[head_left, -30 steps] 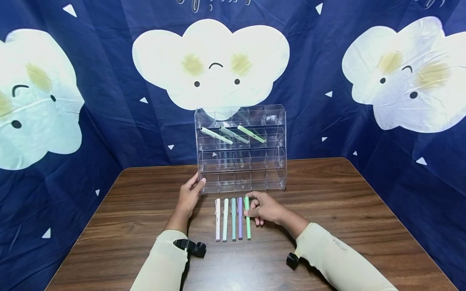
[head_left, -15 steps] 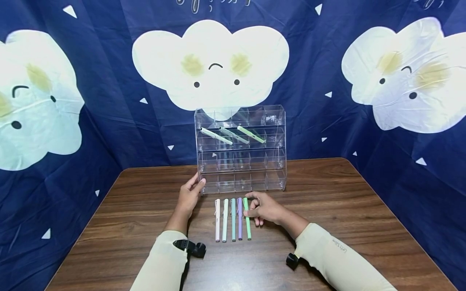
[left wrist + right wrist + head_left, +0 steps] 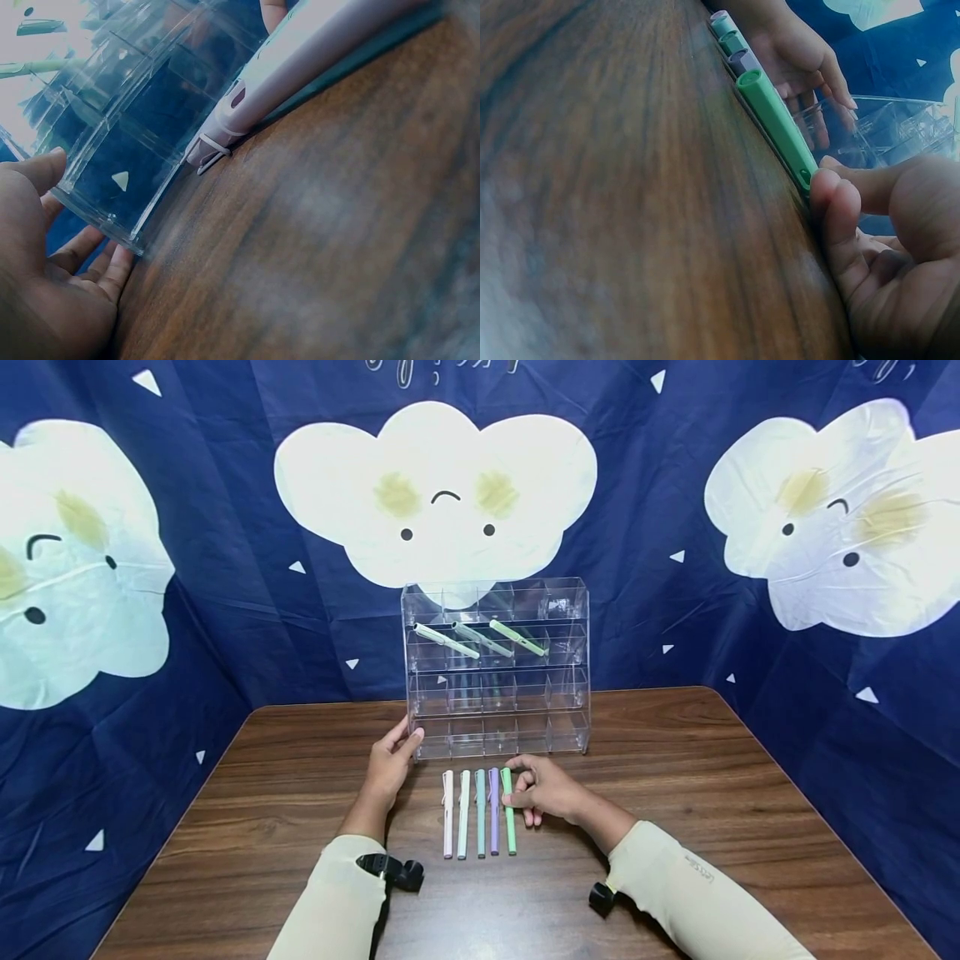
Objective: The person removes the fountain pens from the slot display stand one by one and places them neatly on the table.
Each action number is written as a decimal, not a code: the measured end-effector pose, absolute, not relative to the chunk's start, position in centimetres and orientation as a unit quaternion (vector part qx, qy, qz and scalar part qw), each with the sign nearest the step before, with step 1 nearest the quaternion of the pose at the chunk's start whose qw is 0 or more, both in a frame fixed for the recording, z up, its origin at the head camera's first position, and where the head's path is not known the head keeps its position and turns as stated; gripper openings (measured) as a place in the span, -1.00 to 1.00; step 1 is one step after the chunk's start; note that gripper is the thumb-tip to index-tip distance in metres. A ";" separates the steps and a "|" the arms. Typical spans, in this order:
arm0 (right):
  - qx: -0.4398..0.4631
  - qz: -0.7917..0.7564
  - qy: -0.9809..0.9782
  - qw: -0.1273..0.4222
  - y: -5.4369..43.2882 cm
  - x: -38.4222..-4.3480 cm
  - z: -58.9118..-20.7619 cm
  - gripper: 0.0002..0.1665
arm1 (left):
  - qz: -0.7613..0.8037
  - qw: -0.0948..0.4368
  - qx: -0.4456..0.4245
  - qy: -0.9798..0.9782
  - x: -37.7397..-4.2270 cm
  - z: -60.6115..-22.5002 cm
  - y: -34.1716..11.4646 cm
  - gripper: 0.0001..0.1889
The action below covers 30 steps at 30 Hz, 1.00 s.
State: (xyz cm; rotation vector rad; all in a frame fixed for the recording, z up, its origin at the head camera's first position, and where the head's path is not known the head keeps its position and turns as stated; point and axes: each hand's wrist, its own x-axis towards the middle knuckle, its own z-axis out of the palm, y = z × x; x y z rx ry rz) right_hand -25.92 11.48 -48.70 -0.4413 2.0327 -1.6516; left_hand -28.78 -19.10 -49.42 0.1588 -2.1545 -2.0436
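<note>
A clear acrylic pen rack [image 3: 498,693] stands towards the back of the table, with stepped rows of compartments. My left hand [image 3: 390,766] holds its lower left corner, thumb at the front and the other fingers round the side, as the left wrist view shows. On the table before the rack lie a pink pen [image 3: 448,814], a white pen [image 3: 463,814], a teal pen [image 3: 481,814], a purple pen [image 3: 494,810] and a green pen [image 3: 511,827], side by side. My right hand [image 3: 551,789] pinches the green pen near its cap end.
Three pens rest slanted in an upper row of the rack: a white one [image 3: 446,640], a grey-green one [image 3: 483,639] and a light green one [image 3: 517,637]. Behind the wooden table [image 3: 675,760] hangs a blue curtain [image 3: 637,635] with cloud faces.
The cap end of the green pen has shifted slightly left, closer to the purple pen, with my right hand on it. My left hand and the rack have stayed in place.
</note>
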 end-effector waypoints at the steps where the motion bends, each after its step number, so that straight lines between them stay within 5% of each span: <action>1: -0.163 -0.603 0.743 0.239 11.5 -25.9 -48.7 -0.15 | -0.684 0.083 0.054 -0.722 -28.8 -49.4 -19.1 -0.41; 30: -0.169 -0.601 0.745 0.236 11.6 -25.7 -48.3 -0.12 | -0.686 0.060 0.051 -0.723 -28.4 -49.2 -19.3 -0.40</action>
